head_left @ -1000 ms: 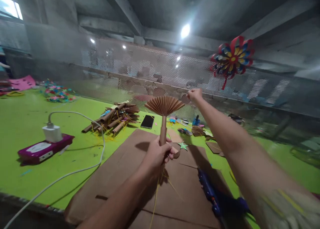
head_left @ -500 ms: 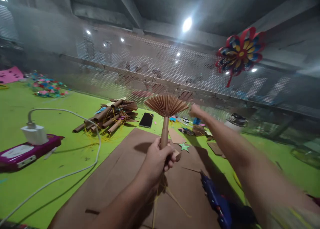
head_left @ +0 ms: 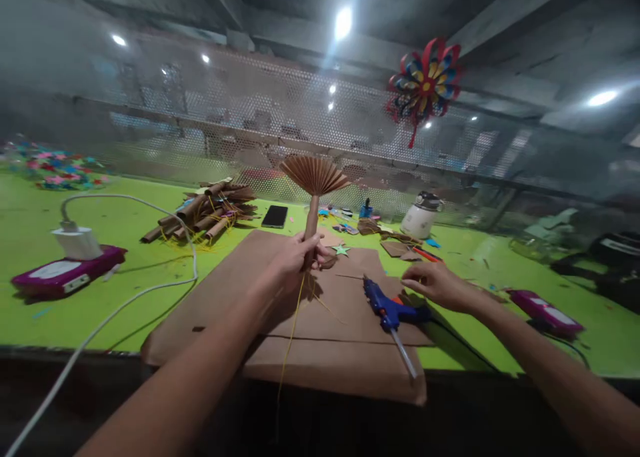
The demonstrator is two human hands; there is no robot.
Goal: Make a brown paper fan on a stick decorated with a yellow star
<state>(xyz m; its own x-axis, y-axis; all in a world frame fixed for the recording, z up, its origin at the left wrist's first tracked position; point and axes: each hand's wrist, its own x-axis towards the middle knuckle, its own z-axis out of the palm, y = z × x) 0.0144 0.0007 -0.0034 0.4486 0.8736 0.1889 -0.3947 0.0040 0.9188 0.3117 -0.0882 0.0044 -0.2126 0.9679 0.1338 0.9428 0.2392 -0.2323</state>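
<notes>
My left hand (head_left: 299, 260) is wrapped round the rolled brown paper handle of a pleated paper fan (head_left: 316, 177), which stands upright with its pleats spread at the top. Yellow string (head_left: 291, 334) dangles below that hand. Just right of the blue glue gun (head_left: 387, 304), my right hand (head_left: 440, 287) hovers with loosely bent fingers, a gap between them and nothing visible inside. The glue gun lies on a brown paper sheet (head_left: 225, 304), a clear glue stick jutting from its back. A green star (head_left: 341, 250) lies beyond the left hand.
Rolled paper handles with yellow string (head_left: 210, 210) lie in a pile beside a phone (head_left: 275, 216). Purple power strips (head_left: 70, 270) (head_left: 547, 310) flank the sheet, and a white cable (head_left: 150, 285) loops at left. A white jar (head_left: 420, 217) and a red pen (head_left: 427, 254) are at right.
My right hand has come down from beside the fan's right edge to the right of the glue gun. My left hand still holds the fan. The view has shifted to the right.
</notes>
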